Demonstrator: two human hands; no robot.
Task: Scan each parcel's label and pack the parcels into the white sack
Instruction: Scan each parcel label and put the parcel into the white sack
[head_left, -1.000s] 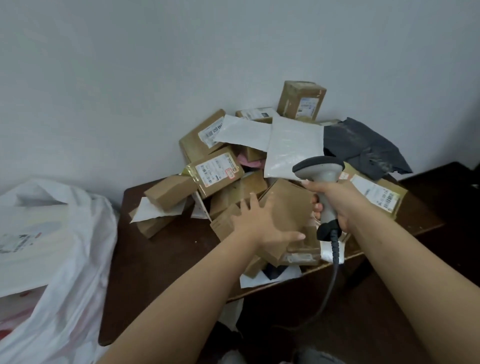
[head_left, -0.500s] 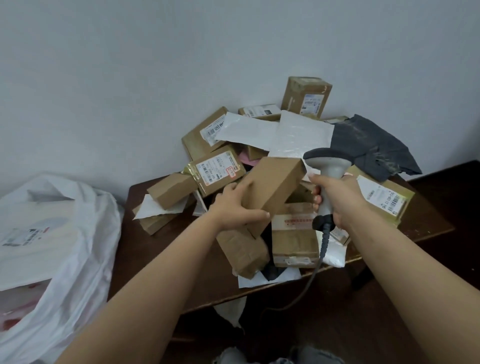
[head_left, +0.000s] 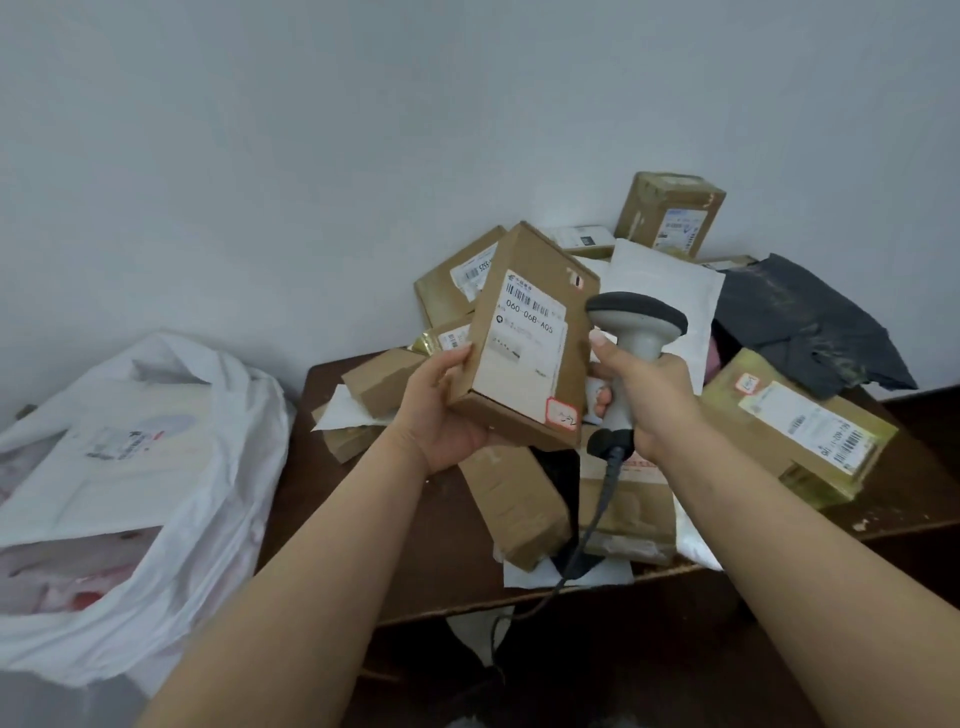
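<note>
My left hand (head_left: 447, 410) grips a flat brown cardboard parcel (head_left: 524, 364) by its lower left corner and holds it upright above the table, its white barcode label (head_left: 530, 322) facing me. Just to its right, my right hand (head_left: 649, 400) grips the handle of a grey barcode scanner (head_left: 636, 322), whose dark head sits beside the label and whose cable hangs down. The white sack (head_left: 156, 467) lies open at the left, with white parcels inside.
A dark brown table (head_left: 363, 499) carries a heap of brown boxes, white mailers (head_left: 660, 296) and a black mailer (head_left: 800, 322). A yellow-taped labelled box (head_left: 795, 426) lies at the right. A plain wall stands behind. Dark floor lies below the table's front edge.
My left hand took a brown parcel out of the heap, lifted it and turned its label toward me. The scanner in my right hand stayed close beside it.
</note>
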